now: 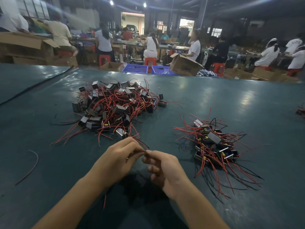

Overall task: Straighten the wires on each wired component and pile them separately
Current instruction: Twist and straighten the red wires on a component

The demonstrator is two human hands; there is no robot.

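Red and black wires (140, 143) run between your two hands, low in the middle of the green table (247, 104). Your left hand (118, 160) is curled up, and its fingertips pinch the wires. Your right hand (163, 169) pinches them too, with thumb and first finger, right where the two hands meet. Its other fingers are bent in and hold nothing. I cannot tell where the little box on these wires is; your left hand may hide it. A thin red wire (105, 199) hangs down below your left wrist. Just past your hands is the big messy pile (115, 104), and its closest box (121, 133) sits very near the wires you hold. Off to your right is the smaller pile (214, 146), well apart from the messy one. Be careful: if you pull too hard, I think a wire could come off its box. The wires could also hook the closest box and drag it along. And if you drop this piece short, the two piles could mix.
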